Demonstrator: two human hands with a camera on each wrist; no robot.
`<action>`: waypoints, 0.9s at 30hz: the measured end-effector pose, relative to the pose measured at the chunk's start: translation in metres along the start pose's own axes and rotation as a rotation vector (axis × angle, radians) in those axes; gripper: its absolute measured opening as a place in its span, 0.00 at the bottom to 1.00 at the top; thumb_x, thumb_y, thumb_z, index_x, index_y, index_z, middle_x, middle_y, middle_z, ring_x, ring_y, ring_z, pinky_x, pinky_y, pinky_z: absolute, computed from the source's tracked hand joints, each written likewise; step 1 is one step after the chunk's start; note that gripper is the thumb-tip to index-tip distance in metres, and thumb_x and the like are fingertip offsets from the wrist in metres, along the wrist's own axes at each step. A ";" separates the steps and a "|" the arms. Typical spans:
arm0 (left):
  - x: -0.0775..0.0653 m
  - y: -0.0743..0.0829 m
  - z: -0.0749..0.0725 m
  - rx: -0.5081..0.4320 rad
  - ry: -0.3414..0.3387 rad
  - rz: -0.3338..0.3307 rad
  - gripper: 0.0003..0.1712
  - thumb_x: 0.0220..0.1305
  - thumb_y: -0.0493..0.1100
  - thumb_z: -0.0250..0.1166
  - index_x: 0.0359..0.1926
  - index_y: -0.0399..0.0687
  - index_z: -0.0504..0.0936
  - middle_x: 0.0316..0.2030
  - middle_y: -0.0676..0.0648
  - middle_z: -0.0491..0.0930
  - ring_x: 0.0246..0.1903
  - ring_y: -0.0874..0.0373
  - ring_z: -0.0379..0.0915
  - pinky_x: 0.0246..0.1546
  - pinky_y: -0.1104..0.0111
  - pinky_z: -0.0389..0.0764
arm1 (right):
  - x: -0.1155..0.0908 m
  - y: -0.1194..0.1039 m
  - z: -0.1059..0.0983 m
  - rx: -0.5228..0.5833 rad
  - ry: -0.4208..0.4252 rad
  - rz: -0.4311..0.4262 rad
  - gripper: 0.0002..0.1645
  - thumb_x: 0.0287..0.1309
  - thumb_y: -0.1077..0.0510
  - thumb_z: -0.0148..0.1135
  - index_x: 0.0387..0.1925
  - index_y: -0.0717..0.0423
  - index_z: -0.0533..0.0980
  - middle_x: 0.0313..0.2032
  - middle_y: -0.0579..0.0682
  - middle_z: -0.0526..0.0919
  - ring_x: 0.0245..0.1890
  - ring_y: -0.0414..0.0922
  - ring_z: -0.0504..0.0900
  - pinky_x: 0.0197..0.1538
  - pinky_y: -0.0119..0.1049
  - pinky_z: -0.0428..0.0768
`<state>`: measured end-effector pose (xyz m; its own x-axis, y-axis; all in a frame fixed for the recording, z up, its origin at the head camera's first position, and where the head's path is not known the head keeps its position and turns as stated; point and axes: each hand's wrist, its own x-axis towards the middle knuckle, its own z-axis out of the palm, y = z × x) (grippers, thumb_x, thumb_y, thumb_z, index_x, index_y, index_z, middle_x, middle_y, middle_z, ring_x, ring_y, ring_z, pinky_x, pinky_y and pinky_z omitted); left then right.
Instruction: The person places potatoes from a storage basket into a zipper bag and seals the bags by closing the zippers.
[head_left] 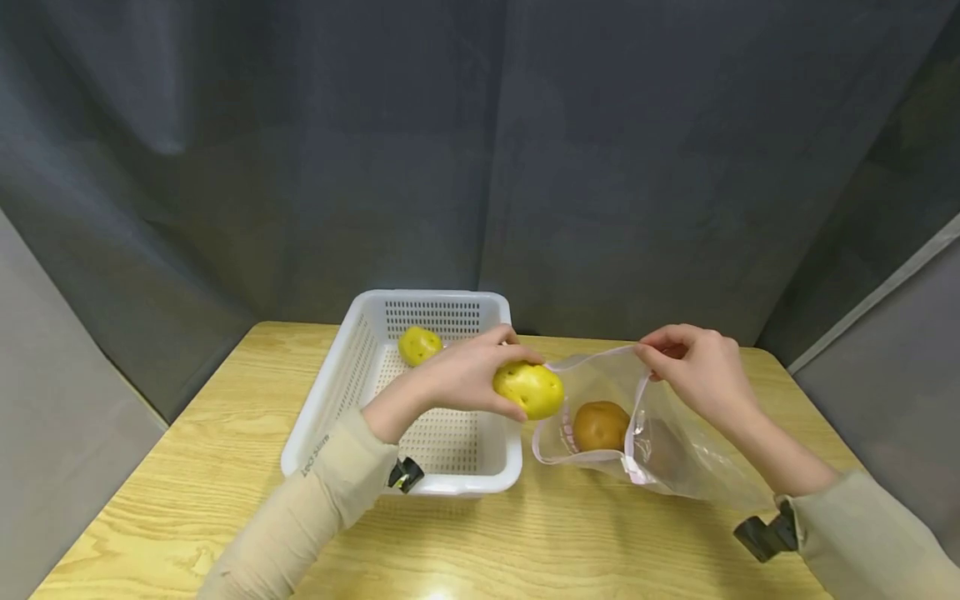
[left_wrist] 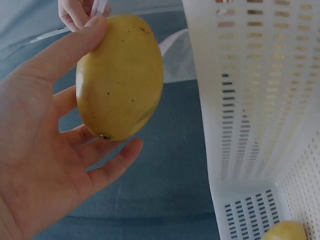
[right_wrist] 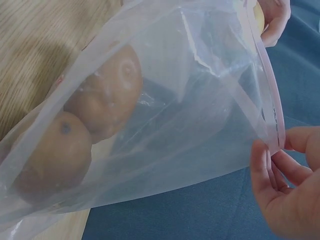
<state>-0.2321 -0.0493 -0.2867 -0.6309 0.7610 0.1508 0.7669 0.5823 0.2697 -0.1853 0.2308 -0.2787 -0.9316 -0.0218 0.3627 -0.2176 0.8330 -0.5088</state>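
Observation:
My left hand (head_left: 474, 372) grips a yellow potato (head_left: 528, 391) between thumb and fingers, held at the mouth of a clear zip bag. In the left wrist view that potato shows small dark specks. My right hand (head_left: 701, 371) pinches the pink-edged rim of the zip bag (head_left: 720, 467), whose mouth gapes toward the left hand. Inside the bag lies a brown potato (head_left: 600, 427). Through the film in the right wrist view, two brown potatoes show, one nearer potato (right_wrist: 55, 157) and another potato (right_wrist: 110, 92) beside it.
A white perforated basket (head_left: 307, 433) stands left of the bag on the wooden table (head_left: 480, 550). Another yellow potato (head_left: 418, 345) lies in its far left corner. Dark cloth (head_left: 480, 167) hangs behind the table. A black wrist camera (head_left: 768, 533) is on the right sleeve.

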 end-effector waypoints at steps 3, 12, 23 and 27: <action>0.001 0.004 0.000 -0.014 -0.004 0.012 0.38 0.43 0.60 0.70 0.58 0.61 0.72 0.45 0.55 0.67 0.39 0.64 0.67 0.37 0.72 0.71 | 0.000 -0.001 0.000 0.002 -0.001 0.003 0.16 0.57 0.46 0.57 0.32 0.54 0.80 0.21 0.47 0.82 0.22 0.44 0.78 0.21 0.31 0.71; 0.003 0.011 0.003 -0.016 0.007 0.016 0.39 0.42 0.61 0.70 0.58 0.61 0.72 0.45 0.55 0.66 0.38 0.64 0.67 0.36 0.72 0.71 | 0.000 -0.004 -0.001 0.020 -0.007 0.023 0.17 0.57 0.46 0.57 0.33 0.55 0.80 0.25 0.51 0.83 0.20 0.39 0.78 0.22 0.30 0.73; 0.006 0.019 0.006 -0.011 0.013 0.014 0.37 0.42 0.61 0.70 0.56 0.62 0.72 0.45 0.54 0.66 0.38 0.63 0.67 0.36 0.72 0.70 | 0.000 -0.008 0.000 0.036 -0.007 0.015 0.16 0.56 0.46 0.58 0.33 0.55 0.81 0.24 0.49 0.83 0.21 0.43 0.79 0.22 0.30 0.73; 0.007 0.022 0.007 -0.009 0.021 0.011 0.36 0.42 0.62 0.70 0.56 0.63 0.73 0.45 0.55 0.66 0.38 0.64 0.67 0.36 0.73 0.70 | 0.000 -0.008 0.000 0.037 -0.005 0.013 0.16 0.56 0.46 0.58 0.32 0.55 0.81 0.24 0.49 0.83 0.20 0.41 0.79 0.22 0.30 0.73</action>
<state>-0.2188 -0.0295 -0.2864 -0.6251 0.7610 0.1734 0.7725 0.5715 0.2767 -0.1838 0.2236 -0.2745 -0.9358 -0.0140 0.3522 -0.2161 0.8123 -0.5418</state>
